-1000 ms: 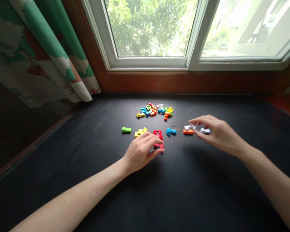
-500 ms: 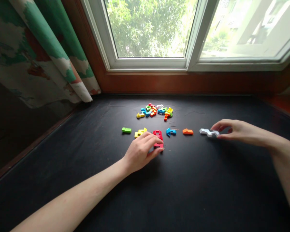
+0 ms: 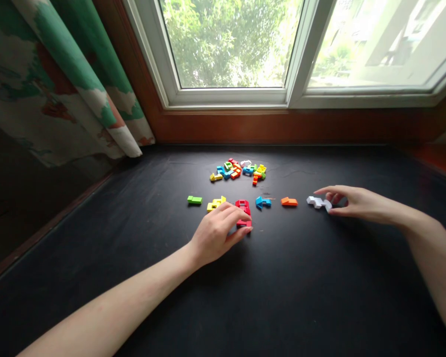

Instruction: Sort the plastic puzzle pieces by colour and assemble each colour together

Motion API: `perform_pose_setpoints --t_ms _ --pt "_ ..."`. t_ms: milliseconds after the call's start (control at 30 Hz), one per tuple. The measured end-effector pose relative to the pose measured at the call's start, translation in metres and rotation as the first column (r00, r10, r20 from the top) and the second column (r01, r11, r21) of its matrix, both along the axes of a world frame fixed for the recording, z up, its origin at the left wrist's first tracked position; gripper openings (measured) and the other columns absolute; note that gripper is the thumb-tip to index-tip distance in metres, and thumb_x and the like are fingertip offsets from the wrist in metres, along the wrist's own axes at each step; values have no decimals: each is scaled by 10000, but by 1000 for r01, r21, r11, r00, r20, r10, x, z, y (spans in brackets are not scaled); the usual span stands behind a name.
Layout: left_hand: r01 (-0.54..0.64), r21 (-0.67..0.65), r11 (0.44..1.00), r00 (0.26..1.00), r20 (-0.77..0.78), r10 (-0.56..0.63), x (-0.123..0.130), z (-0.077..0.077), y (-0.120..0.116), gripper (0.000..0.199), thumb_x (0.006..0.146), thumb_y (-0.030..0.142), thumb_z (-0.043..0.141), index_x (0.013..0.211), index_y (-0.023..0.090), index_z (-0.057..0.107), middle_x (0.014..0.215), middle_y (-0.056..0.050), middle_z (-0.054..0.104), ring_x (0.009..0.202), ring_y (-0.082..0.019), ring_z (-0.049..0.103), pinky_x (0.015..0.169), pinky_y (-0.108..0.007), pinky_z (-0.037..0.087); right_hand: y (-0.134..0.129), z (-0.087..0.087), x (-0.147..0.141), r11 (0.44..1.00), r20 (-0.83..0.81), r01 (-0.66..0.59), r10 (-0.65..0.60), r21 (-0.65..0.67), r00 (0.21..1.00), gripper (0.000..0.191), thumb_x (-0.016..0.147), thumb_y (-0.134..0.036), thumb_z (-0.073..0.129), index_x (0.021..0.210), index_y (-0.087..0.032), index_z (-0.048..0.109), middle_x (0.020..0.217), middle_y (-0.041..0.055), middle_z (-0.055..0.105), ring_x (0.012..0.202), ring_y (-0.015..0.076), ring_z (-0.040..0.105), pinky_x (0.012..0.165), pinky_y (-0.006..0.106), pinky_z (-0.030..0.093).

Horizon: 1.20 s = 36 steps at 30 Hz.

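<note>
My left hand (image 3: 219,232) rests on the dark table with its fingers curved around the red pieces (image 3: 242,207), thumb at their near right corner. Just behind its knuckles lie yellow pieces (image 3: 216,203), and a green piece (image 3: 195,200) is further left. To the right sit a blue piece (image 3: 263,202) and an orange piece (image 3: 289,202). My right hand (image 3: 338,201) is at the right end of this row, its thumb and fingers at the white pieces (image 3: 318,203), the thumb touching their near right end.
A pile of small coloured pieces (image 3: 235,169) lies further back on the black table (image 3: 275,287). Behind the table is a window (image 3: 226,99) with a wooden sill. A patterned curtain (image 3: 107,109) hangs at the left.
My right hand has moved slightly left, and the white pieces under it now sit closer together. My left hand has stayed at the red pieces.
</note>
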<state>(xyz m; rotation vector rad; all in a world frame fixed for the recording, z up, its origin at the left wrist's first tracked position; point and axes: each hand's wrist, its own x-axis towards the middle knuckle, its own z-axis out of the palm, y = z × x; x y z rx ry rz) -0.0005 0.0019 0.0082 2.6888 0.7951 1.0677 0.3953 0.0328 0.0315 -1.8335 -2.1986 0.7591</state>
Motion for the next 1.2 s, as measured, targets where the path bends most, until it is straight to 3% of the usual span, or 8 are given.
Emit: perform_pose_setpoints --t_ms 367,1200 --pt "2 -6 1000 1000 4 -2 1 1 0 132 968 256 547 986 171 646 937 -76 742 908 -208 651 825 -329 544 1 1 -3 998 -9 -31 32 51 999 493 718 -481 710 1145 -235 726 931 87 712 879 299 669 760 393 529" --pt "12 7 1000 1000 17 -12 1 1 -1 102 957 233 570 980 161 637 928 -69 737 889 -214 640 815 -331 536 1 8 -3 1000 93 -24 26 -19 995 514 708 -458 692 1172 -238 714 967 88 719 928 320 676 827 419 527"
